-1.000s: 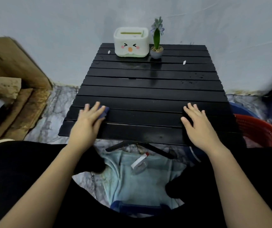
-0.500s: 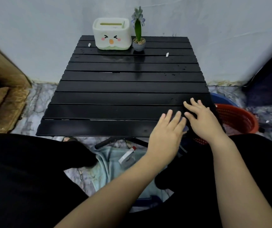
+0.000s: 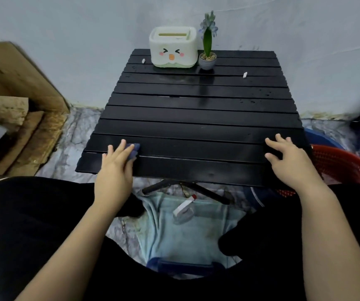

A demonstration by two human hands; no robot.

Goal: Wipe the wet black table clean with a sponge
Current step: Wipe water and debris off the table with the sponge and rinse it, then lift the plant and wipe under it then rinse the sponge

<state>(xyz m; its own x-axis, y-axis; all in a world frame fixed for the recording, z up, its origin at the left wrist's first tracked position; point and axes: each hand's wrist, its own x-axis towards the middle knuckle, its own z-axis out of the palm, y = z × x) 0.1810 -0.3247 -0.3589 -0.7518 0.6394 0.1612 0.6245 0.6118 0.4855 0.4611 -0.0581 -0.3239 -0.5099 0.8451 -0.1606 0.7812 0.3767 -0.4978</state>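
Observation:
The black slatted table (image 3: pixel 196 118) stands low in front of me, with water droplets showing on its far slats. My left hand (image 3: pixel 116 165) presses flat on a dark blue sponge (image 3: pixel 134 149) at the table's near left corner; only the sponge's right end shows past my fingers. At the near right corner, my right hand (image 3: pixel 287 161) rests on the tabletop with fingers spread and holds nothing.
A white tissue box with a cartoon face (image 3: pixel 173 49) and a small potted plant (image 3: pixel 207 55) stand at the table's far edge. Two small white bits (image 3: pixel 244 74) lie on the far slats. A red basket (image 3: pixel 342 166) sits right of the table, cardboard (image 3: pixel 18 101) left.
My left hand swept the sponge along the near slats to the right beside my right hand, then back to the near left corner. My right hand stayed at the near right corner.

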